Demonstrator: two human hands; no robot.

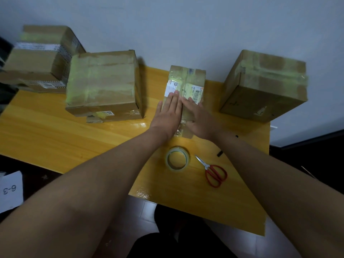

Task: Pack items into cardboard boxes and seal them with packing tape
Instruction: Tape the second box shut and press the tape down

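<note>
Small box at the worktop's middle, toward the back edge | left hand and right hand flat on its lid, each grip spread, likely smoothing tape | tape roll, scissors near front edge, within reach | sealed boxes flank it.

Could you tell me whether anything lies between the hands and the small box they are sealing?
Nothing visible does: the left hand and right hand both lie flat on the small box.
</note>
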